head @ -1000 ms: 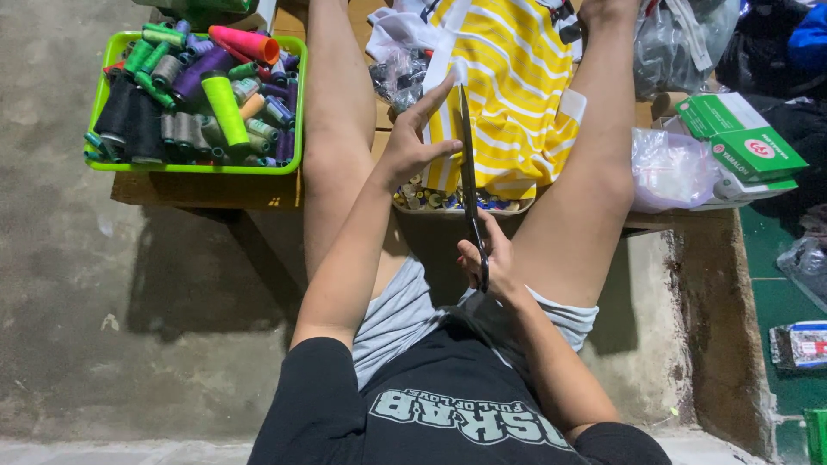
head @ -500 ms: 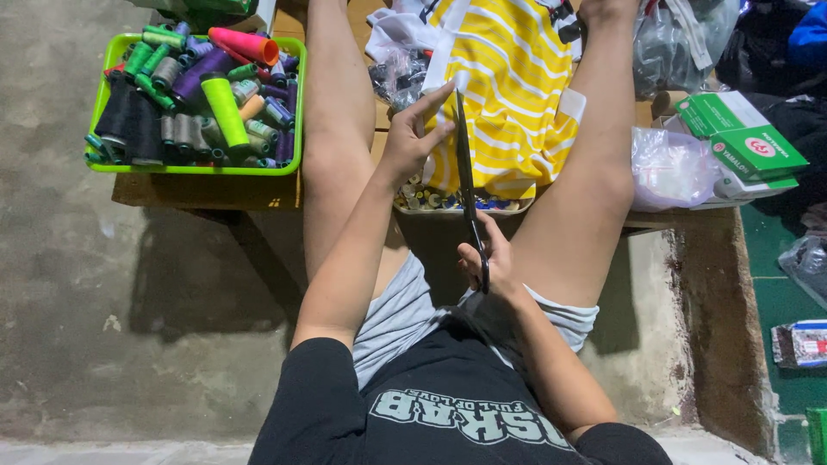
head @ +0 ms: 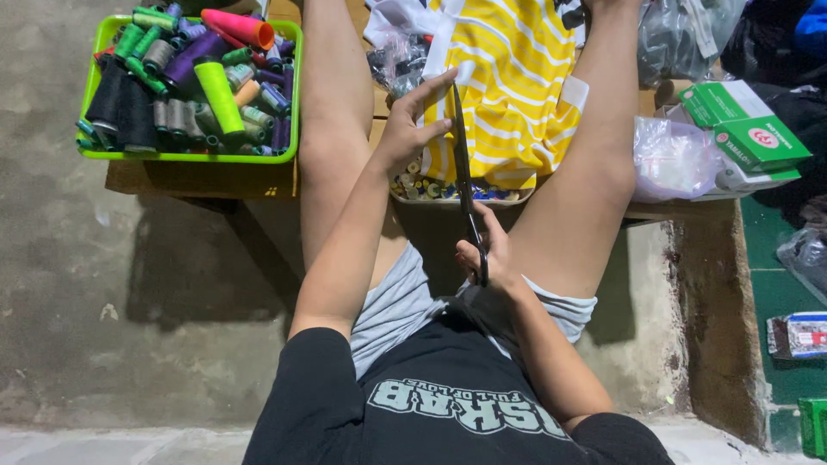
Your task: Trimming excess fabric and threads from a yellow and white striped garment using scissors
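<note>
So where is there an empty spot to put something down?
The bare concrete floor is free, below the green thread-spool basket and beside the left arm. The wooden board is crowded: spools, yellow striped cloth, button tray, plastic bags and green boxes. The left hand steadies the black scissors that the right hand holds.

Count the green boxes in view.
3: two stacked green boxes at right beside the clear bag, and one green box cut off at the bottom-right corner. More may lie hidden.
</note>
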